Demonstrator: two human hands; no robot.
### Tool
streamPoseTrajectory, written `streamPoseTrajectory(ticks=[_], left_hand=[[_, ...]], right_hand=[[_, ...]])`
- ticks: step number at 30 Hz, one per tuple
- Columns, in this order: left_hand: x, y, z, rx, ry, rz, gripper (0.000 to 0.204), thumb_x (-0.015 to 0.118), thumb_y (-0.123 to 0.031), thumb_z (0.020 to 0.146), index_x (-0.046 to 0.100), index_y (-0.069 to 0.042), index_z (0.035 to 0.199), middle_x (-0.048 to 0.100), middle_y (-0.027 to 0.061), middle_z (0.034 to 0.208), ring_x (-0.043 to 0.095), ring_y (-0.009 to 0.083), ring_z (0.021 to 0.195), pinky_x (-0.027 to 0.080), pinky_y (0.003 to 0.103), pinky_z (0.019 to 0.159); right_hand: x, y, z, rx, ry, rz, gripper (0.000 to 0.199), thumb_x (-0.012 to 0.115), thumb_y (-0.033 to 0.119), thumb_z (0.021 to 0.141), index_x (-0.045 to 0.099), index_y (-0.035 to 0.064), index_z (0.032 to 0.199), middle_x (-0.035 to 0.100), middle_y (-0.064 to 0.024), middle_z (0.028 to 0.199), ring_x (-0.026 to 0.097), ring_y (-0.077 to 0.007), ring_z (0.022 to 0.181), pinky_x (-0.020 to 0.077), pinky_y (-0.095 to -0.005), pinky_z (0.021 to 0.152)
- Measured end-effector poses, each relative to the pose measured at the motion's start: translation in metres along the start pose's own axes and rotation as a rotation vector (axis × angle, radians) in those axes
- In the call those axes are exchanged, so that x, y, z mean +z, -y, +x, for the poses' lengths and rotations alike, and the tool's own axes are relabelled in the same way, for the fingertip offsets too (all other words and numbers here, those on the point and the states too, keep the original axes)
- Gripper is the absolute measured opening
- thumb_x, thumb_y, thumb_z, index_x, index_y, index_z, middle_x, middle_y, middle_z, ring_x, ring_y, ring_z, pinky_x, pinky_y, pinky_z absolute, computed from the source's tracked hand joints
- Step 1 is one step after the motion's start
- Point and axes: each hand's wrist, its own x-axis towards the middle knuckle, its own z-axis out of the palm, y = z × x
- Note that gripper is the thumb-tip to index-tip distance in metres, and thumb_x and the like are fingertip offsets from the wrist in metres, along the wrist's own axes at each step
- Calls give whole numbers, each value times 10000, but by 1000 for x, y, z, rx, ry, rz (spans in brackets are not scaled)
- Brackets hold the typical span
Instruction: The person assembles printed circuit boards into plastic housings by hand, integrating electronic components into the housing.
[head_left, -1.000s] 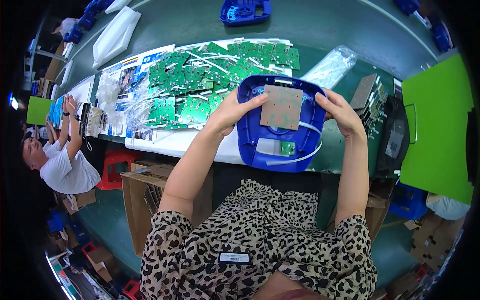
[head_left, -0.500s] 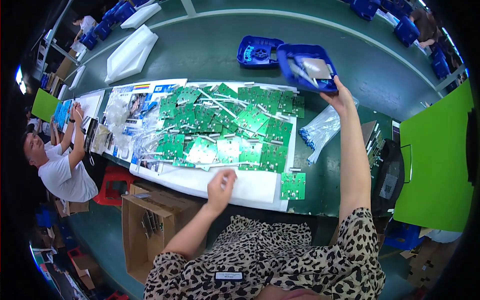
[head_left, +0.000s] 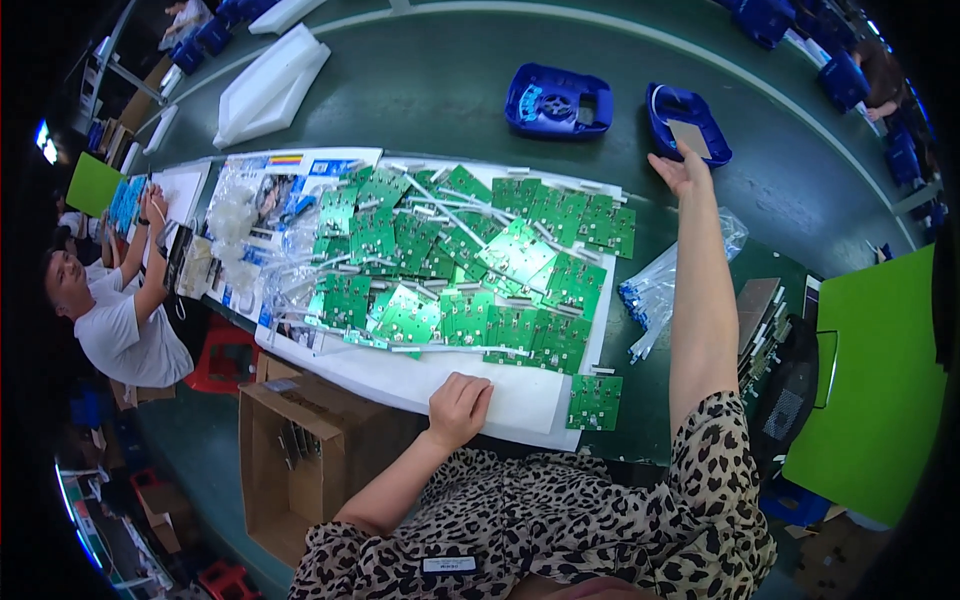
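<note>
My right hand (head_left: pixel 686 176) is stretched out to the far right, its fingers apart at the near edge of a blue plastic housing shell (head_left: pixel 712 124). The shell lies open side up, with a flat tan-grey piece (head_left: pixel 689 140) and a pale cable inside. To its left sits a second blue housing part (head_left: pixel 558 101), with a round pattern and a handle-like opening. My left hand (head_left: pixel 459 410) is curled closed over the near edge of the white sheet (head_left: pixel 525 392), and nothing shows in it. Many green circuit boards (head_left: pixel 520 250) lie in overlapping rows just beyond.
One circuit board (head_left: pixel 594 402) lies apart at the near right. A bundle of clear tubes or wires with blue ends (head_left: pixel 655 290) lies by my right forearm. White foam (head_left: pixel 272 85) is at the far left, a cardboard box (head_left: pixel 290 440) below the table. A co-worker (head_left: pixel 125 325) sits left.
My right hand has set the blue shell down on the table, farther right and apart from the other housing part, and loosened its fingers. My left hand has curled more tightly.
</note>
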Motion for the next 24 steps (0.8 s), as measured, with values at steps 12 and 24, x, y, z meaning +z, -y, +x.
streamPoseTrajectory(ticks=[12,24], left_hand=[[2,3,-4,12,9,21,149,644,17,676,557,-23,790,542,76,681,519,236,584,424,309,501],[-2,6,-5,14,-65,-37,117,637,-5,703,547,-30,773,529,84,684,511,246,590,413,326,501]], right_hand=[[94,-58,-22,-156,40,-885,474,557,286,829,405,-82,1087,593,-209,808,624,-265,627,545,-329,537],[104,-60,-150,-141,408,-487,212,461,72,821,484,-126,892,613,-231,812,647,-275,690,566,-311,631]])
